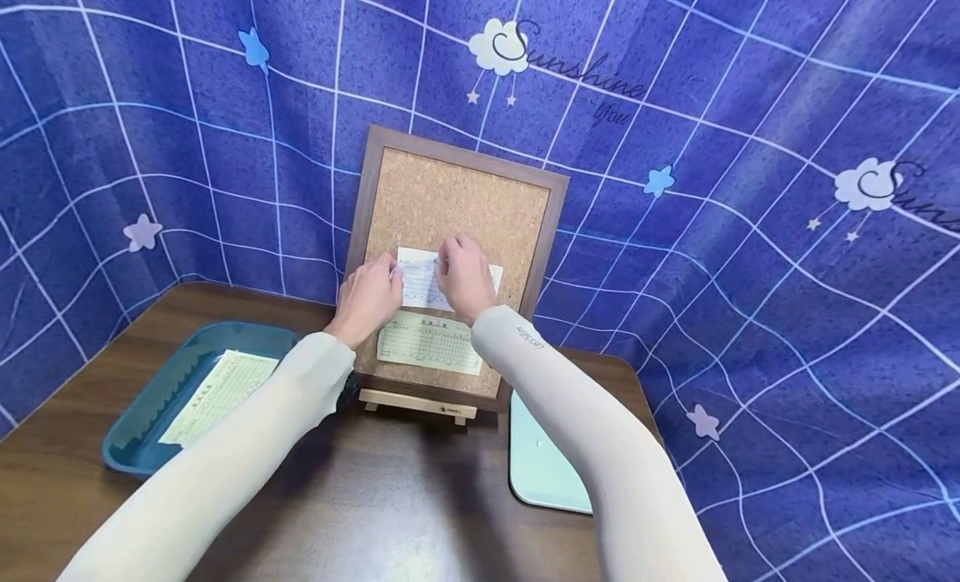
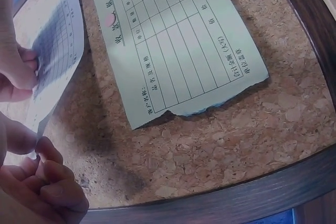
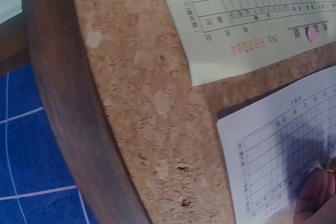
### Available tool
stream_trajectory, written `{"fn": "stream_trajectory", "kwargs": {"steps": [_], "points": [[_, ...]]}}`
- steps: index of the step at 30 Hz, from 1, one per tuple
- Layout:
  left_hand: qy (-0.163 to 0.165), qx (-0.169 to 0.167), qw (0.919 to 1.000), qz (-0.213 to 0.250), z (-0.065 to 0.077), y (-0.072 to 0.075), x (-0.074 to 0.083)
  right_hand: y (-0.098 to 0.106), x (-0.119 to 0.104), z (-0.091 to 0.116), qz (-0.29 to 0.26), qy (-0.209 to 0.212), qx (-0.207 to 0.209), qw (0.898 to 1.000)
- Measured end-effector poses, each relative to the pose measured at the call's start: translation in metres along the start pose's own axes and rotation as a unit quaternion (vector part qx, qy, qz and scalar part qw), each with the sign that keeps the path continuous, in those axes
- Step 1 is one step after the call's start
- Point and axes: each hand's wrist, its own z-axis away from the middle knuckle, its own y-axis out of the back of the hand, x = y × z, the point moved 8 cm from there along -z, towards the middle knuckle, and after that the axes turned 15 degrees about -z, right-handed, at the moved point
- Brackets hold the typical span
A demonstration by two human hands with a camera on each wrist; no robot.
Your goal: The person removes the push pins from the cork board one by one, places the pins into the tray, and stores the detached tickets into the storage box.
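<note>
A cork board [image 1: 457, 200] in a dark wooden frame stands upright at the back of the table. Against its middle is a white printed slip [image 1: 420, 286]. My left hand [image 1: 369, 292] pinches that slip's left edge, which bends away from the cork in the left wrist view. At its upper middle, my right hand [image 1: 467, 275] has curled fingers around a small yellow pin [image 3: 331, 168], mostly hidden by the fingertips. Just below, a pale green printed slip [image 1: 427, 342] with one torn edge hangs under a pink pin [image 2: 111, 20].
A teal tray [image 1: 123, 432] holding more green slips [image 1: 225, 390] stands on the table at left. The board sits on a small wooden stand [image 1: 416, 403]. A pale mint flat panel [image 1: 543, 465] lies at right. A blue patterned curtain [image 1: 225, 148] hangs behind.
</note>
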Motion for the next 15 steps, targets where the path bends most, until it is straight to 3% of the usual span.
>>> {"fn": "stream_trajectory", "kwargs": {"steps": [15], "points": [[0.014,0.001,0.9999,-0.001,-0.004,0.001,-0.008,0.012,-0.012,0.008,-0.010,0.076,-0.002,0.997]]}}
